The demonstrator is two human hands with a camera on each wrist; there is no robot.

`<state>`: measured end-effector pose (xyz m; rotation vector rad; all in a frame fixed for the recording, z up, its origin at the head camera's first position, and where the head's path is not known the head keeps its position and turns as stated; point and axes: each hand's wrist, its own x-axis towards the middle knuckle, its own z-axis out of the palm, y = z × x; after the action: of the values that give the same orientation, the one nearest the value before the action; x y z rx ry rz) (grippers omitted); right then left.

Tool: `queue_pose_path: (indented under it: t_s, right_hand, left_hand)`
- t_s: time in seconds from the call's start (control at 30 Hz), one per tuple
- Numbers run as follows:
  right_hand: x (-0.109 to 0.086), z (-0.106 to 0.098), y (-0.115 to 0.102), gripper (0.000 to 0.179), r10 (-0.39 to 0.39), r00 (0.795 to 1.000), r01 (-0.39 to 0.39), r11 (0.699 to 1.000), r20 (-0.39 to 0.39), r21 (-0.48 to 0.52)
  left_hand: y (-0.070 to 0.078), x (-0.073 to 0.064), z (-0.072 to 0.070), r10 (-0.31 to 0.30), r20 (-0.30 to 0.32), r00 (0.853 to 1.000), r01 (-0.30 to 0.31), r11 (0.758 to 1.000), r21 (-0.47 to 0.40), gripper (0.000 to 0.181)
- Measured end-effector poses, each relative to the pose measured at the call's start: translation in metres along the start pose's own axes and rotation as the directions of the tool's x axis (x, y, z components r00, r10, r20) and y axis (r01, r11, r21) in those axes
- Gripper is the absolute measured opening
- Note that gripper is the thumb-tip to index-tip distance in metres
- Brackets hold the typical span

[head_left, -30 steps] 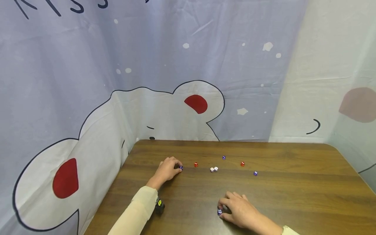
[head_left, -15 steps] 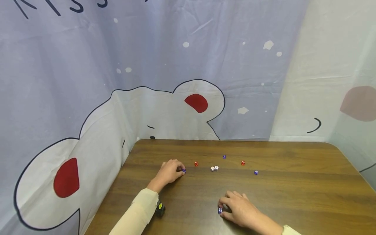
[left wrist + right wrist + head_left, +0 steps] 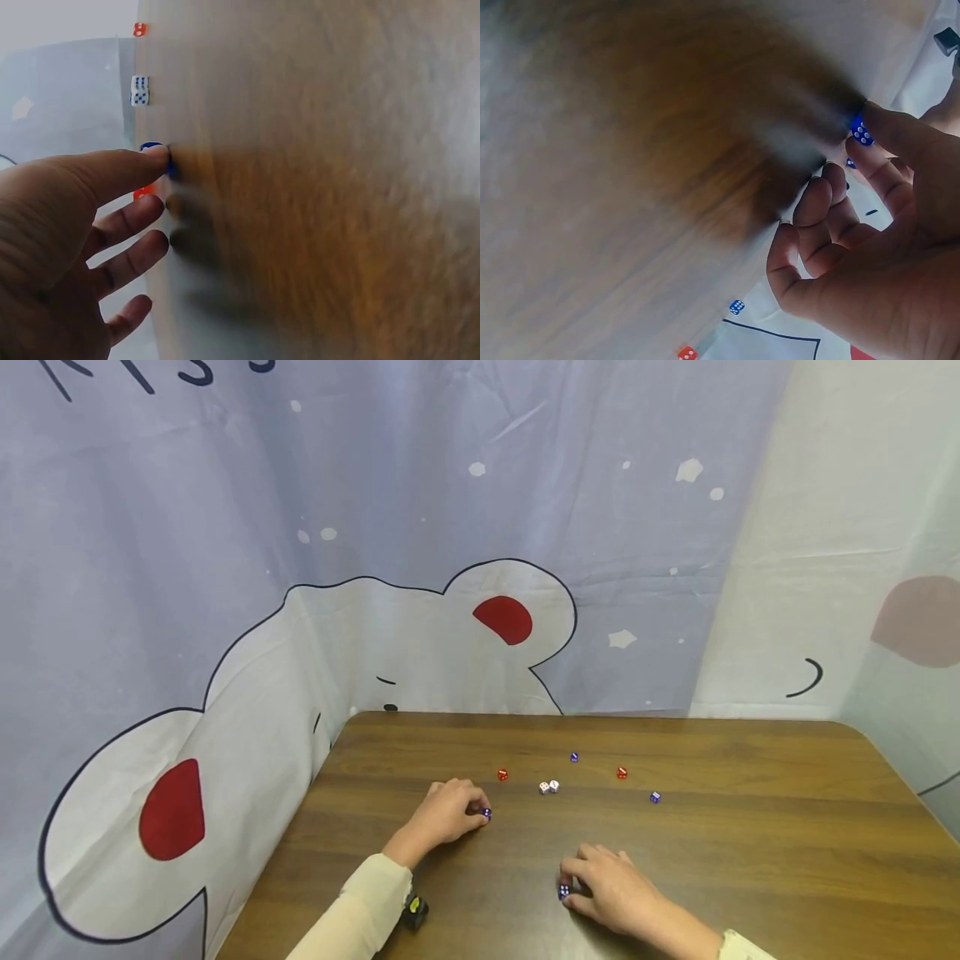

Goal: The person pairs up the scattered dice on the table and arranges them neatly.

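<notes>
My left hand (image 3: 447, 814) pinches a small blue die (image 3: 487, 814) between thumb and fingers, low at the wooden table's surface. In the left wrist view the thumb covers most of that blue die (image 3: 152, 145). Nearer the front, my right hand (image 3: 617, 893) holds a second blue die (image 3: 564, 892) between thumb and index finger. White pips show on this blue die (image 3: 862, 132) in the right wrist view, while the other fingers curl loosely beside it. Beyond the left hand lie a red die (image 3: 502, 774) and two white dice (image 3: 549, 787), side by side.
Farther back on the wooden table (image 3: 750, 843) are a blue die (image 3: 574, 757), a red die (image 3: 622, 772) and another blue die (image 3: 656, 797). A printed curtain (image 3: 420, 635) hangs behind the table's back edge. The left wrist wears a black device (image 3: 415, 912).
With its blue die, my left hand has come toward the front and to the right, closer to the right hand. My right hand stays nearly still, still gripping its die.
</notes>
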<state>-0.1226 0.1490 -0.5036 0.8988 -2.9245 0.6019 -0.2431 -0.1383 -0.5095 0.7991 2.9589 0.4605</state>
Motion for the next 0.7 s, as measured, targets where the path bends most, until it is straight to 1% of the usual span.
queue_pose_path:
  t_s: [0.1,0.33,0.7]
  right_hand:
    - [0.000,0.000,0.001,0.022,0.004,1.000,-0.004,1.000,0.007,0.001]
    - [-0.001,0.002,0.002,0.023,0.011,1.000,-0.011,1.000,0.015,0.003]
    - [-0.002,0.001,0.002,0.022,0.025,1.000,-0.025,1.000,0.015,0.001]
  left_hand:
    - [0.004,-0.002,0.002,0.018,0.006,1.000,-0.018,1.000,-0.003,0.009]
    - [0.011,-0.008,0.004,0.031,0.026,0.999,-0.031,0.999,-0.009,0.007]
    - [0.024,-0.014,0.006,0.080,0.018,0.997,-0.080,0.997,-0.005,0.012]
